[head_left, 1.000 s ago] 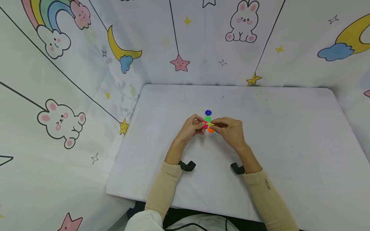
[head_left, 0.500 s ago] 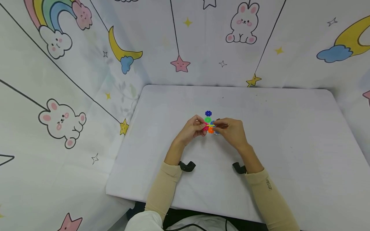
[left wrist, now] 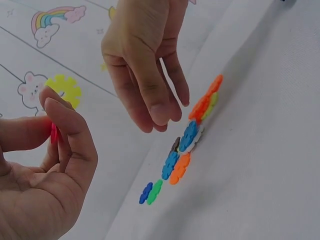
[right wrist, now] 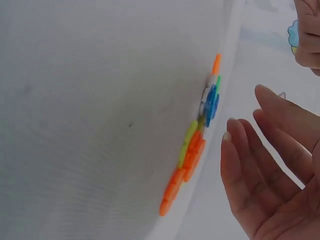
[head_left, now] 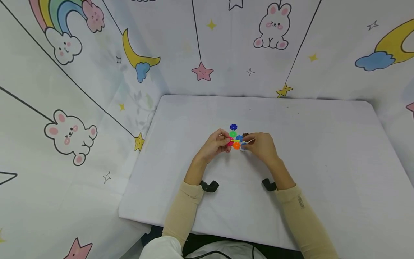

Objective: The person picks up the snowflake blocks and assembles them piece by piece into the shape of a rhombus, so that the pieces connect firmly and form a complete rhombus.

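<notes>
The left hand (head_left: pixel 214 144) pinches a pinkish-red notched snowflake disc (left wrist: pixel 53 132) between thumb and fingers, raised over the table. A yellow snowflake disc (left wrist: pixel 69 91) stands out from the red one, turned across it, and shows edge-on in the head view. To its right the right hand (head_left: pixel 263 145) has its fingers gently bent, with a gap between thumb and fingertips and nothing in it, as the right wrist view shows. Below the hands, loose discs lie on the table, among them dark blue (head_left: pixel 233 127), green (head_left: pixel 233 133) and orange (head_left: pixel 236 145) ones.
More discs, blue (left wrist: pixel 189 136) and orange (left wrist: pixel 201 108), lie close together and partly overlap under the right hand. The white table (head_left: pixel 323 162) reaches out to both sides. Behind it hangs a printed cloth (head_left: pixel 226 43) with cartoon figures.
The right hand has let go of the yellow disc and moved a little to the right, uncovering blue and brown discs. The left hand stays nearly in place with the red disc.
</notes>
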A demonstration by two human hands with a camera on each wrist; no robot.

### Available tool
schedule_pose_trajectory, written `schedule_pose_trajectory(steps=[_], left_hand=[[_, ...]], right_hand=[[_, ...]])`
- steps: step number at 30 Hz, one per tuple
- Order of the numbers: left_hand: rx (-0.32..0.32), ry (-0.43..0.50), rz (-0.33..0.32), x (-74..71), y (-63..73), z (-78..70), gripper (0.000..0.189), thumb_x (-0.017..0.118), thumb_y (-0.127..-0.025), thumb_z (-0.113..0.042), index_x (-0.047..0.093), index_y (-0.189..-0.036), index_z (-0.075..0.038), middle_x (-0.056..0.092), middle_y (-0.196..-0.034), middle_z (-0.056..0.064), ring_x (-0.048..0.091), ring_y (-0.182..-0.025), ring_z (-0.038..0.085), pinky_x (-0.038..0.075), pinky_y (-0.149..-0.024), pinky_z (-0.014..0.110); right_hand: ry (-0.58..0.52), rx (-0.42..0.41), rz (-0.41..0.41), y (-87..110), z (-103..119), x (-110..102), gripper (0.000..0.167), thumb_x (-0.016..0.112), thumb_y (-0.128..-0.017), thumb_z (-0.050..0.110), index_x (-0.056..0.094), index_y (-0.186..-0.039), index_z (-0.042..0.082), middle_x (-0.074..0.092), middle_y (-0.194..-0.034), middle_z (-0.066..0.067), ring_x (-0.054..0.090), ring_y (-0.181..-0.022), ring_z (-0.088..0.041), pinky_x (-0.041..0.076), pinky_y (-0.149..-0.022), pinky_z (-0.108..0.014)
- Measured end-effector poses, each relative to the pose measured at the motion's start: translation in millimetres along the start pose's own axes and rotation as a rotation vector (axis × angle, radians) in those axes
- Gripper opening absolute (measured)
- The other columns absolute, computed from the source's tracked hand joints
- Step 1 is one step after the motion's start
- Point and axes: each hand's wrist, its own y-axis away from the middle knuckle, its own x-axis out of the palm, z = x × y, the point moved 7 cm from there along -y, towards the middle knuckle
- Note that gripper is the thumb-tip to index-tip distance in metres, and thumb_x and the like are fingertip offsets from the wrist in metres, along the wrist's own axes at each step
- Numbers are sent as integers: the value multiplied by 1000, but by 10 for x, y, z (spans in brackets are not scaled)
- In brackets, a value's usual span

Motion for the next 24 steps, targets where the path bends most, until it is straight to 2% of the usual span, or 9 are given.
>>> schedule_pose_trajectory(steps=[8, 18, 24], left_hand=[[-6, -2, -6, -9, -8, 17, 3, 48, -109, -4, 49, -112, -5, 62, -89, 9, 60, -72, 18, 55, -70, 25], [-9, 0, -2, -28, -21, 55, 6, 47, -108, -1, 49, -112, -4, 62, -90, 10, 60, -72, 18, 56, -70, 25], [-8, -1, 4, -28, -27, 58, 5, 48, -108, -2, 48, -113, -1, 62, -89, 11, 61, -72, 18, 56, -71, 25]], right_hand=[[44, 47, 34, -45, -109, 23, 25, 89, -84, 18, 82, -105, 6, 79, -99, -11, 75, -85, -26, 61, -66, -39], [96, 88, 70, -79, -172, 56, 28, 91, -82, 20, 82, -105, 7, 77, -92, -8, 70, -85, -25, 58, -72, -40], [113, 102, 106, -93, -191, 83, 30, 91, -83, 20, 81, -108, 7, 76, -95, -9, 69, -87, -26, 57, -73, -41]])
